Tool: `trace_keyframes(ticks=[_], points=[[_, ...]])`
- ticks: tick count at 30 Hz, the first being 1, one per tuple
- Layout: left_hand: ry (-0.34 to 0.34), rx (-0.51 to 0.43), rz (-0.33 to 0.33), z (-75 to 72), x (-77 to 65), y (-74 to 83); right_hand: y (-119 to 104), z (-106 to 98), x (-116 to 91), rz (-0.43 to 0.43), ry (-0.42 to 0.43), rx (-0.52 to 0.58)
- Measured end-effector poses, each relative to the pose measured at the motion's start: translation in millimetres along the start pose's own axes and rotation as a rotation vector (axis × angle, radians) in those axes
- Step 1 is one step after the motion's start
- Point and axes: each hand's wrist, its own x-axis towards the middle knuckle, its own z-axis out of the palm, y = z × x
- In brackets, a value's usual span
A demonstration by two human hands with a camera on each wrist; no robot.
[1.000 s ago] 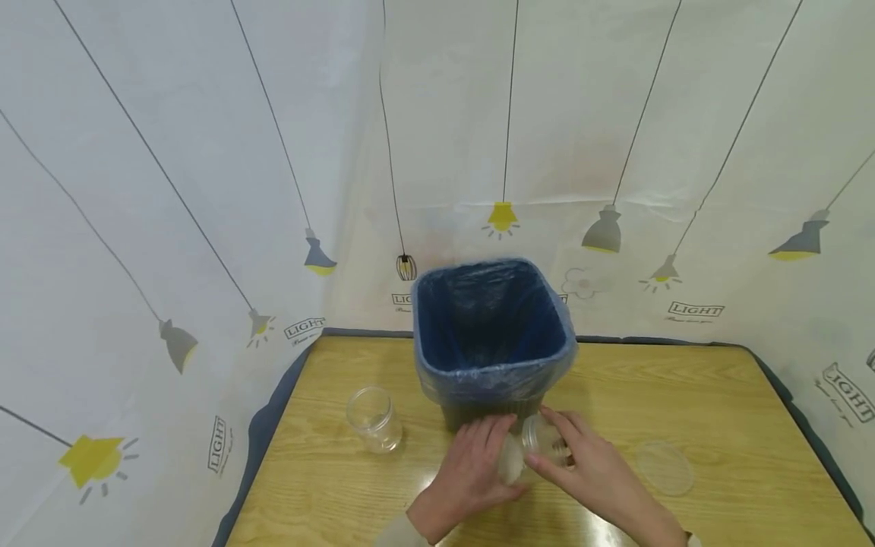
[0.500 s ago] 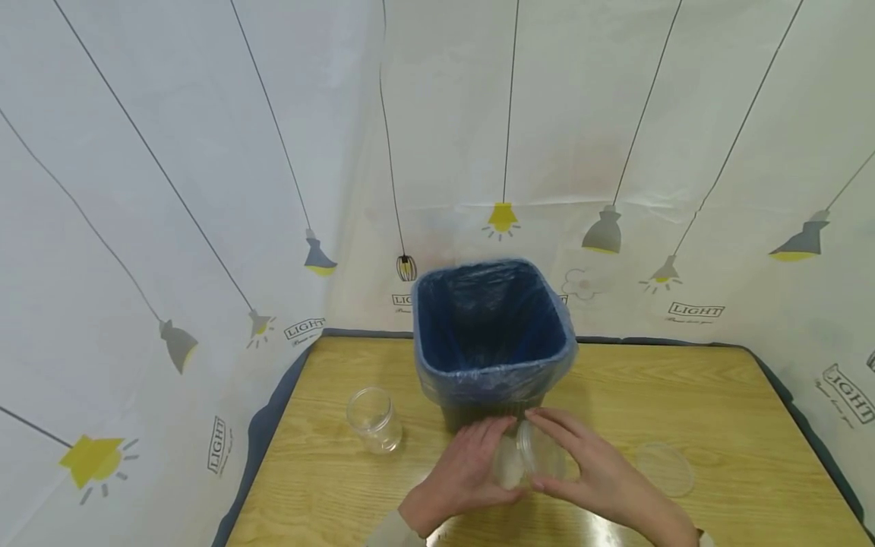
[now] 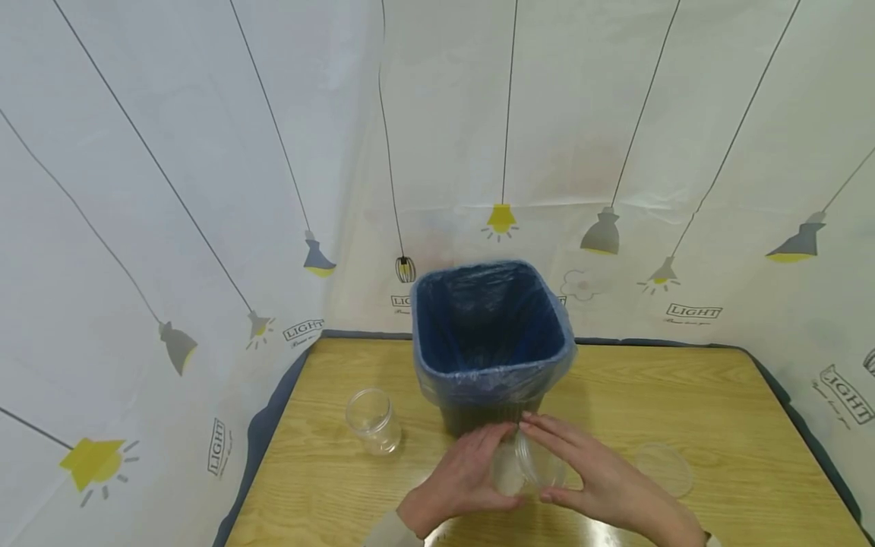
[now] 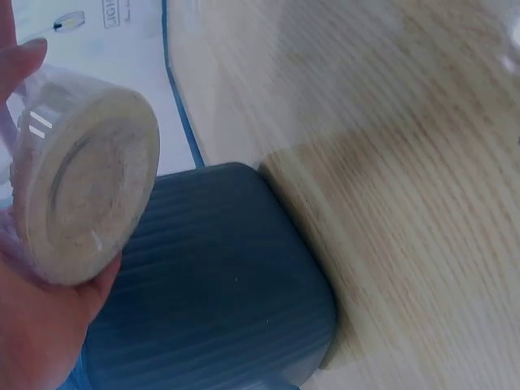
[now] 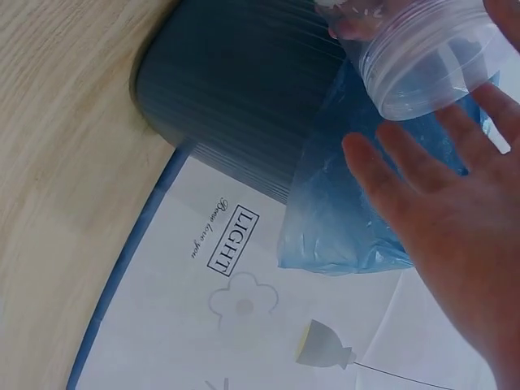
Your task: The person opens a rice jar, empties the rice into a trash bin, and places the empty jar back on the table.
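A clear plastic jar [image 3: 509, 472] lies tilted sideways between my hands, in front of the bin. My left hand [image 3: 458, 479] grips it round the body; its round, whitish base [image 4: 93, 183] faces the left wrist camera. My right hand [image 3: 604, 480] is at the jar's ridged rim end, its fingers [image 5: 374, 175] spread and mostly straight, with fingertips close to the edge. In the right wrist view the jar's ridged rim [image 5: 406, 65] is see-through; whether a cap sits on it I cannot tell.
A bin [image 3: 492, 414] with a blue bag [image 3: 495, 380] over its rim stands behind my hands. On the wooden table [image 3: 328, 501], another clear jar [image 3: 374, 422] stands at left. A flat translucent disc [image 3: 664, 469] lies at right. A lamp-printed sheet [image 3: 437, 152] surrounds the table.
My right hand's fingers have spread and its thumb has moved slightly right, away from the jar's rim. The jar and my left hand have shifted little. The bin stays put.
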Motion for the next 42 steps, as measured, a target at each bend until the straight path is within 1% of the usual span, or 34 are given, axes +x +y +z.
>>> trace_keyframes(ticks=[2, 5, 8, 10, 12, 14, 18, 20, 22, 25, 30, 33, 39, 42], points=[[0.020, 0.034, -0.005, 2.1, 0.1, 1.4, -2, 1, 0, 0.085, -0.001, 0.020], [0.081, 0.120, -0.003, 6.4, 0.8, 4.2, -4, 4, 3, 0.279, 0.002, 0.059], [0.141, 0.213, -0.001, 10.3, 1.8, 6.9, -5, 8, 8, 0.465, -0.023, 0.106], [0.161, 0.255, -0.002, 11.6, 2.1, 8.5, -5, 9, 10, 0.540, -0.047, 0.147], [0.162, 0.273, -0.003, 11.4, 2.4, 9.6, -5, 10, 11, 0.568, -0.063, 0.181], [0.156, 0.271, 0.000, 10.4, 2.5, 10.1, -4, 9, 10, 0.542, -0.053, 0.205], [0.142, 0.236, 0.010, 7.1, 3.2, 9.5, -3, 7, 7, 0.414, -0.019, 0.225], [0.133, 0.216, 0.014, 5.4, 3.5, 8.8, -3, 6, 6, 0.363, -0.002, 0.224], [0.121, 0.201, 0.017, 4.4, 3.7, 7.9, -3, 6, 6, 0.336, 0.006, 0.219], [0.100, 0.177, 0.017, 2.9, 3.8, 7.0, -2, 6, 5, 0.319, 0.017, 0.190], [0.063, 0.145, 0.010, 0.5, 3.6, 5.6, 0, 7, 3, 0.256, 0.040, 0.091], [0.045, 0.131, 0.012, -1.1, 3.5, 4.6, 1, 7, 2, 0.208, 0.039, 0.055], [0.014, 0.081, 0.006, -5.4, 2.9, 2.6, 0, 2, 3, 0.148, -0.008, 0.069], [0.005, 0.057, 0.010, -7.6, 2.7, 0.6, 1, 1, 2, 0.115, -0.017, 0.069]])
